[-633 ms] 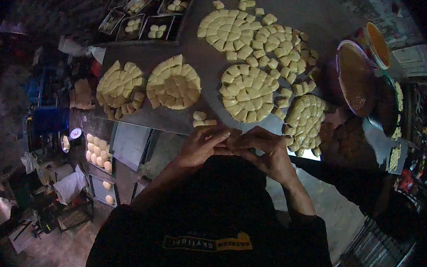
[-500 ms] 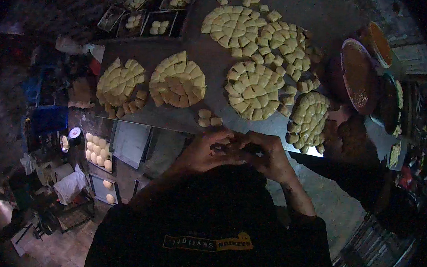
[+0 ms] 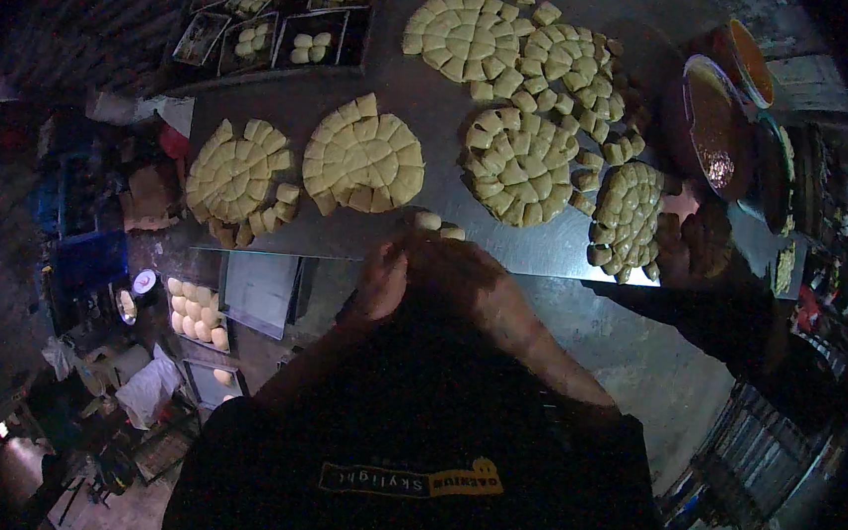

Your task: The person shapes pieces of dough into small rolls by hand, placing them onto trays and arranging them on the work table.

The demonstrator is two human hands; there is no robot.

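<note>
At the table's near edge my left hand (image 3: 383,280) and my right hand (image 3: 461,274) are pressed together, fingers curled in. The right lies partly over the left, and shadow hides whatever may be between them. Just beyond the fingers sit small dough pieces (image 3: 427,221), partly covered by my hands. Farther left on the table lie a round of cut dough (image 3: 364,161) and a smaller cut round (image 3: 237,176). To the right rest another cut round (image 3: 519,168) and a shiny, scored dough slab (image 3: 629,216).
Black tins with dough pieces (image 3: 311,49) stand at the far left, more cut dough (image 3: 462,37) at the back. Bowls (image 3: 714,128) line the right side, near another person's dark sleeve (image 3: 718,328). Below the table's left edge are a tray of dough balls (image 3: 198,315) and a bare tray (image 3: 258,287).
My hands have drawn closer together and turned, the right now folding over the left. They cover part of the small dough pieces. The view has shifted slightly.
</note>
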